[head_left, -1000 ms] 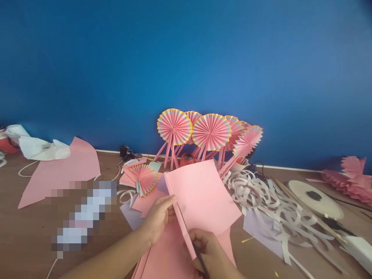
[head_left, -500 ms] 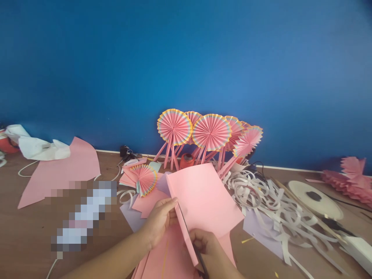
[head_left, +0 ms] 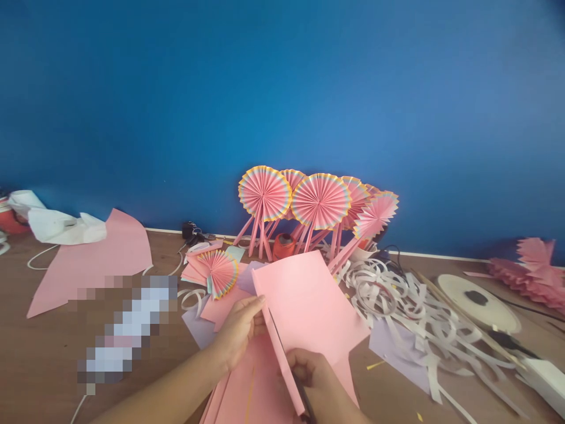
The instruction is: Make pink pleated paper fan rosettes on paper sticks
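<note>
My left hand (head_left: 236, 333) pinches the left edge of a pink sheet of paper (head_left: 309, 300) between thumb and fingers. Below it, my right hand (head_left: 315, 377) is closed around dark-handled scissors (head_left: 303, 400). Their blade lies along the sheet, beside a narrow strip (head_left: 282, 368) at its left edge. Part of the scissors is hidden by the paper and my fingers. Under both hands lies a stack of pink paper (head_left: 238, 388).
Round pleated paper fans (head_left: 321, 201) on pink sticks lean by the blue wall. A small pleated fan (head_left: 218, 275) lies at left. Curled white strips (head_left: 388, 294) and a pale reel (head_left: 474, 303) are at right. Farther left sits a large pink sheet (head_left: 97, 262).
The sheet has shifted slightly down, and my left hand has moved a little up and left along its edge. My right hand stays in nearly the same place with the scissors.
</note>
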Tool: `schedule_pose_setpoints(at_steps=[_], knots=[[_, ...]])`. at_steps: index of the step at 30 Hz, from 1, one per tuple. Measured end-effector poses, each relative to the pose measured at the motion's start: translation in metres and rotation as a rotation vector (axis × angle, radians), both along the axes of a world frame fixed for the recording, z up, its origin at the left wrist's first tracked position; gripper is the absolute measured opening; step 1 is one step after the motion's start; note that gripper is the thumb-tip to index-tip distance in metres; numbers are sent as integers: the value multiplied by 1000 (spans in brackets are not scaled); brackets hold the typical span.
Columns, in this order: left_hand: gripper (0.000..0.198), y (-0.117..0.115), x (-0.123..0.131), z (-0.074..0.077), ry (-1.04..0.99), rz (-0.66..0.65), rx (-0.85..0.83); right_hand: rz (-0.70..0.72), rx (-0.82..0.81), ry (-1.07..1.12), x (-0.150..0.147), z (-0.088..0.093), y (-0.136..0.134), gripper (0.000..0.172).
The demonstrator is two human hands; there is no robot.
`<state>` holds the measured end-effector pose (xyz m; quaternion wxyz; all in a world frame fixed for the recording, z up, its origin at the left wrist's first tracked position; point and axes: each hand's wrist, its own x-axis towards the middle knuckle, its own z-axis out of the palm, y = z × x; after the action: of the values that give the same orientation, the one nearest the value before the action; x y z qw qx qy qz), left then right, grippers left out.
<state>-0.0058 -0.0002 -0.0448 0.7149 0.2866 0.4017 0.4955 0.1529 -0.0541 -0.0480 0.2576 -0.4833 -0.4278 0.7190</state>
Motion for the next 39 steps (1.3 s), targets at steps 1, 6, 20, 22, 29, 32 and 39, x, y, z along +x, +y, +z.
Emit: schedule_pose_setpoints(at_steps=[1,6,20,22,29,32,39], knots=[[30,-1,0,0,1,-7,5,-10,-1,2,0,-1,0,20],[28,-2,0,2,4,-29,29,-13,16,48,1,-2,0,24],[31,-4,3,-4,11,-81,20,-19,21,85,0,-9,2,12],[30,-3,3,-4,6,-72,8,-25,17,79,0,-8,2,11],[32,3,0,-4,-19,39,-14,-21,3,81,0,-9,1,15],[33,3,-1,-5,-11,7,0,-8,22,61,0,-8,1,14],[35,1,1,-4,9,-28,35,-37,35,113,-4,-2,-1,11]])
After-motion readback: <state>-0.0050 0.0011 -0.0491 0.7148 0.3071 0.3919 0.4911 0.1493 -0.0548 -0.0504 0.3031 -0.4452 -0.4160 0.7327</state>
